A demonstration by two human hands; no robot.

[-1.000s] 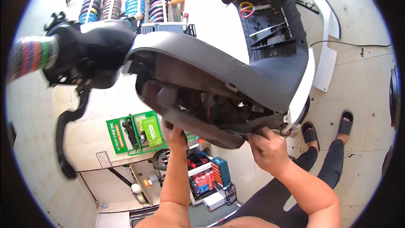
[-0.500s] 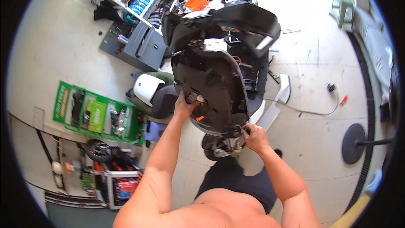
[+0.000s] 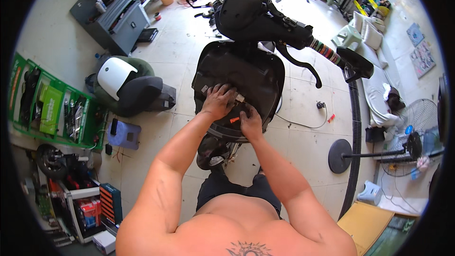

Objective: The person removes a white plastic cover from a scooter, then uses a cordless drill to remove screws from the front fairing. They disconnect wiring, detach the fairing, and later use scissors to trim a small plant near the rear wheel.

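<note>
Fingers (image 3: pixel 222 89) hide part of the black panel (image 3: pixel 227 61).

a: how does the light read on your end?
b: bright. i get glare from the top, bleaching the floor (image 3: pixel 292 7) there almost white.
a: i'm losing detail in the black panel (image 3: pixel 237 66); it reads very dark.
b: same here. edges?
a: bent. i see the floor grate (image 3: pixel 356 118) bow outward, and the corners go black. the middle looks fairly crisp to me.
</note>
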